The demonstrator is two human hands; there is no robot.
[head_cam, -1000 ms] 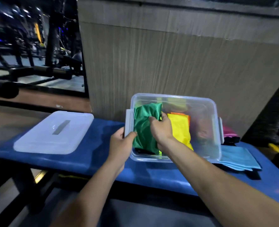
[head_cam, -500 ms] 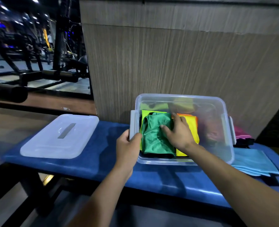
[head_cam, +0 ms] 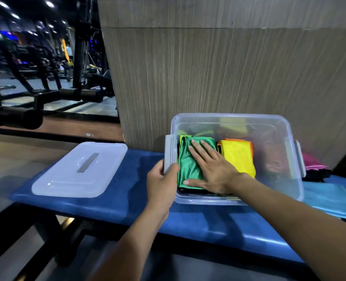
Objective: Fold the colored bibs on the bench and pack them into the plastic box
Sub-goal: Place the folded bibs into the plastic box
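Scene: gym bench (head_cam: 111, 205), blue pad, w/ clear plastic box (head_cam: 235, 199) on it, in front of a wood-grain wall panel
Box state: open, lid (head_cam: 80, 169) lies flat on the bench well to the left of the box, apart from it
Left hand (head_cam: 163, 183): curled round the grey side latch (head_cam: 169, 153) at the box's left end, thumb on the inner side, steadying the box
Right hand (head_cam: 210, 167): flat, fingers straight & spread, palm pressing down on the green bib (head_cam: 188, 167); not gripping anything
Green bib: folded, inside the box at its left end, on top of a stack; a lime-yellow edge shows under it at the far-left corner, dark fabric under it at the near side
Yellow bib (head_cam: 239, 157): folded, in the box just right of the green one, orange edge peeking out at its far side
Rest of box: right part looks reddish thru the hazy wall, can't tell what lies there
Still outside: light blue bib (head_cam: 328, 197) lying flat on the bench right of the box; pink fabric (head_cam: 312, 161) & sth dark behind the box's right end, partly hidden
Step in hand: prob. flattening the green bib so the stack sits low
Done so far: several bibs folded & packed, at least green, yellow, plus the layers under them
Left to do: blue one, pink one & the dark piece likely need folding & packing; lid not yet on
Progress est.: past halfway, not finished
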